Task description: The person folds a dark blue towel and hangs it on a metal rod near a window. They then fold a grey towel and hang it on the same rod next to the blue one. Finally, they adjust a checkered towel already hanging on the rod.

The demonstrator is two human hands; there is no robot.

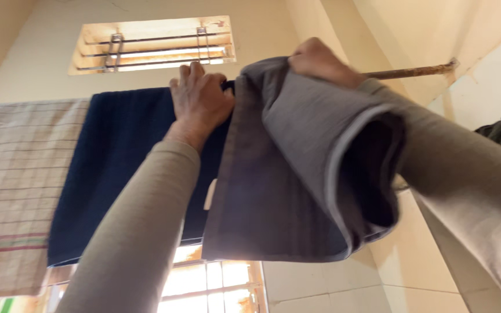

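While both arms reach up to the rusty rod (413,72), the left hand (199,98) grips its top beside the dark blue towel (114,168), and the right hand (319,61) is clamped on the grey cloth (279,174) draped over the rod. A checked towel (13,191) hangs far left; a barred vent (155,45) sits above

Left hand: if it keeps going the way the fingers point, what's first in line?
Probably the rod: the left hand reaches up with fingers curled at the rod line, between navy towel and grey cloth. Depth unclear.
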